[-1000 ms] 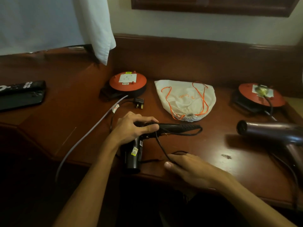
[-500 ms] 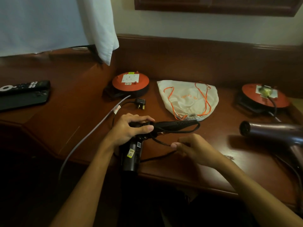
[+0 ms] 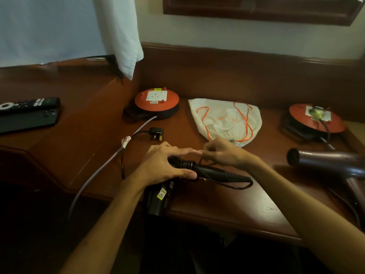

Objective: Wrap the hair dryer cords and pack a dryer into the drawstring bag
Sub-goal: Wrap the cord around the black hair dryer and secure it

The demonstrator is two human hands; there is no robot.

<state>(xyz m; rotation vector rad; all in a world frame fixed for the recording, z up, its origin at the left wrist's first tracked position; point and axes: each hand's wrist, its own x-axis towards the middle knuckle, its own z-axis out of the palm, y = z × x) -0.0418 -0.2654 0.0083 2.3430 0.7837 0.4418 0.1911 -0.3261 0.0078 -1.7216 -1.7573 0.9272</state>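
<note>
A black hair dryer [image 3: 215,172] lies at the desk's front edge, its barrel hanging over the edge and its handle pointing right. My left hand [image 3: 164,165] grips it where the handle meets the body. My right hand [image 3: 221,153] pinches the thin black cord [image 3: 233,186] just above the handle. The cord loops under the handle and runs left to a black plug [image 3: 157,133]. The white drawstring bag [image 3: 227,119] with orange strings lies flat behind my hands. A second, dark maroon hair dryer [image 3: 325,161] rests at the right.
Two orange extension reels stand at the back, one [image 3: 157,100] left of the bag with a grey cable [image 3: 102,167] running off the desk, one [image 3: 316,118] at the right. A remote [image 3: 29,103] and a dark phone [image 3: 27,120] lie far left. A white cloth [image 3: 120,36] hangs above.
My right hand has risen from the desk's front edge with the cord and carried it up over the dryer handle. My left hand has kept its grip on the dryer.
</note>
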